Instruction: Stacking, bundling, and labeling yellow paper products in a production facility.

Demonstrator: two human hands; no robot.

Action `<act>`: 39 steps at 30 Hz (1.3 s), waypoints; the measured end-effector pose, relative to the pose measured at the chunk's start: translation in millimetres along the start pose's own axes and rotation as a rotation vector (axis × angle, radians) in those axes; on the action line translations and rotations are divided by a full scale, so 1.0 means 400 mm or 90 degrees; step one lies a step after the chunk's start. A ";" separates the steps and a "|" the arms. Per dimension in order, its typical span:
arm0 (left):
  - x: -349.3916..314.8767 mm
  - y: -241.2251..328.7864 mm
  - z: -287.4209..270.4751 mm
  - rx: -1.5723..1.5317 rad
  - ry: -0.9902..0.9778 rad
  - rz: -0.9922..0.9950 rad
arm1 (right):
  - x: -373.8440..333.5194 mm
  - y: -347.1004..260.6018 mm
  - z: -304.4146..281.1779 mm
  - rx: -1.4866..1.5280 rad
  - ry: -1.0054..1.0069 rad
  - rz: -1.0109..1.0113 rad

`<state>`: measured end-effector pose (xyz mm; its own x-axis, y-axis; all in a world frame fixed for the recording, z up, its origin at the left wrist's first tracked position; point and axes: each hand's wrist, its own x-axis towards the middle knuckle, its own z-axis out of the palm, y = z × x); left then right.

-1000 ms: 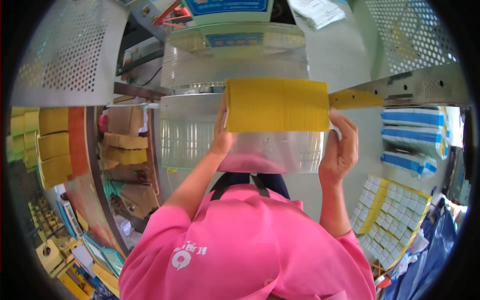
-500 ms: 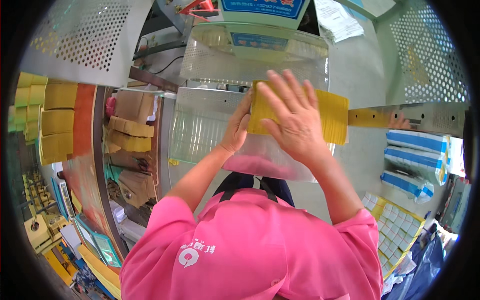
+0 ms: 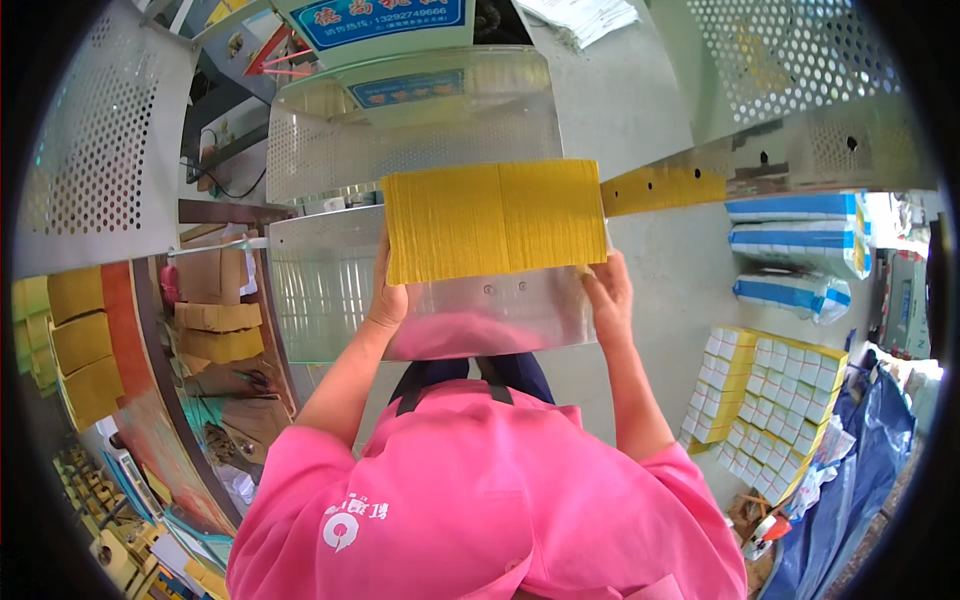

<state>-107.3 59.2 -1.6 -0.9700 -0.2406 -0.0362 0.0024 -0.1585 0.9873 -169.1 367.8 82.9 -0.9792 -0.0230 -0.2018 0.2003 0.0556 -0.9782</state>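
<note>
A wide block of thin yellow paper pieces (image 3: pixel 495 220), packed side by side, spans the space between my hands above a shiny metal table (image 3: pixel 325 290). A faint seam runs down its middle. My left hand (image 3: pixel 390 290) presses against the block's left end, with most of its fingers hidden behind or under the paper. At the opposite end my right hand (image 3: pixel 608 298) grips the lower right corner, thumb in front and other fingers partly out of sight.
Behind the block rises a clear-topped metal machine cover (image 3: pixel 420 125). A steel rail (image 3: pixel 745 178) runs off to the right, with perforated panels (image 3: pixel 800 60) above. Blue-and-white wrapped packs (image 3: pixel 795 245) and bundled white stacks (image 3: pixel 775 400) lie at right; a red-brown board (image 3: pixel 150 345) stands left.
My right hand has come off the top of the yellow paper to its right end. The left hand now holds the left end, and more of the block shows. The view has shifted.
</note>
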 end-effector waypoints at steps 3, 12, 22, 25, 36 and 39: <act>-0.006 -0.017 -0.012 0.038 0.042 -0.002 | 0.027 0.013 0.054 0.042 -0.085 -0.027; 0.020 0.290 -0.023 0.058 0.031 -0.220 | 0.062 -0.147 0.089 -0.347 -0.097 -0.141; 0.040 0.248 -0.045 0.206 -0.019 -0.456 | 0.112 -0.052 0.047 -0.229 -0.155 0.022; 0.041 0.241 -0.029 0.241 -0.003 -0.363 | 0.105 -0.048 0.032 -0.121 -0.162 0.118; 0.028 0.179 0.012 -0.061 0.060 -0.257 | 0.085 0.023 0.045 -0.106 -0.101 -0.015; 0.022 0.178 0.024 -0.117 0.098 -0.252 | 0.091 0.028 0.051 -0.193 -0.115 -0.060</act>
<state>-118.0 55.0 69.8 -0.8580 -0.2642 -0.4404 -0.3036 -0.4307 0.8499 -201.7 347.2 63.6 -0.9655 -0.2171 -0.1440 0.0641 0.3375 -0.9391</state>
